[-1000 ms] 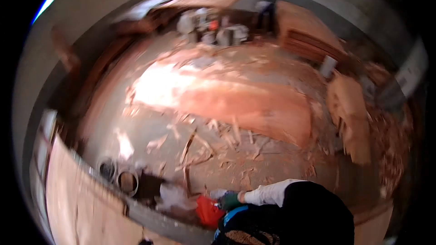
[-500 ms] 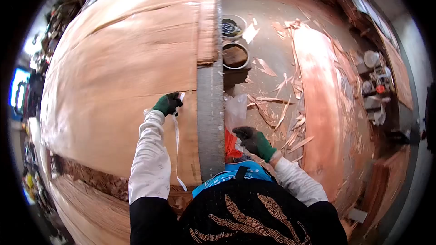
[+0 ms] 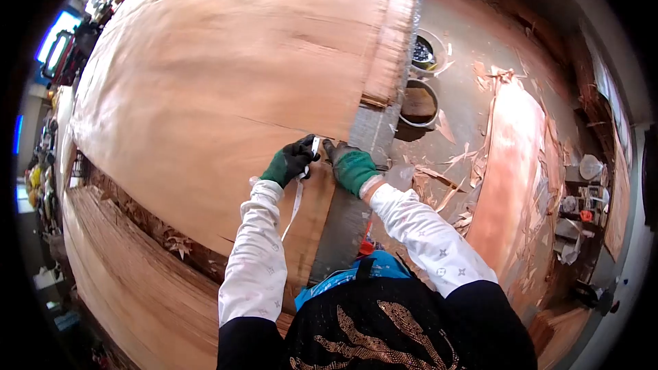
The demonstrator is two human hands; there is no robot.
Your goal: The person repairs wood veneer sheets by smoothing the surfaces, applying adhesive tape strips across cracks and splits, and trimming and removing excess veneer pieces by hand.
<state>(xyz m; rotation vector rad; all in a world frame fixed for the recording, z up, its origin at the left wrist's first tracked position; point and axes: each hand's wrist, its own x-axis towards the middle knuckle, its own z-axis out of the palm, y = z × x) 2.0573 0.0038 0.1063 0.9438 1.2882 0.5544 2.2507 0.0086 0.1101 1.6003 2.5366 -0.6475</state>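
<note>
My left hand (image 3: 291,162), in a green and black glove, is closed on a white tape strip (image 3: 295,207). One end sticks up between the fingertips and the rest hangs toward my body. Close beside it, my right hand (image 3: 349,166), gloved the same way, reaches over the edge of a large wood veneer sheet (image 3: 219,75). Its fingertips are near the upper end of the tape, and whether they pinch anything is too small to tell. A thin dark crack in the sheet runs toward both hands.
A grey ledge (image 3: 348,214) borders the sheet. Two round buckets (image 3: 419,103) stand on the floor at right, near scattered wood scraps and a long veneer piece (image 3: 507,164). Stacked veneer (image 3: 137,281) lies at lower left. A blue bag or cloth (image 3: 384,265) is at my waist.
The view has swung from the floor to the veneer sheet. My right hand has moved from beside the ledge up and left to my left hand, which still holds the tape.
</note>
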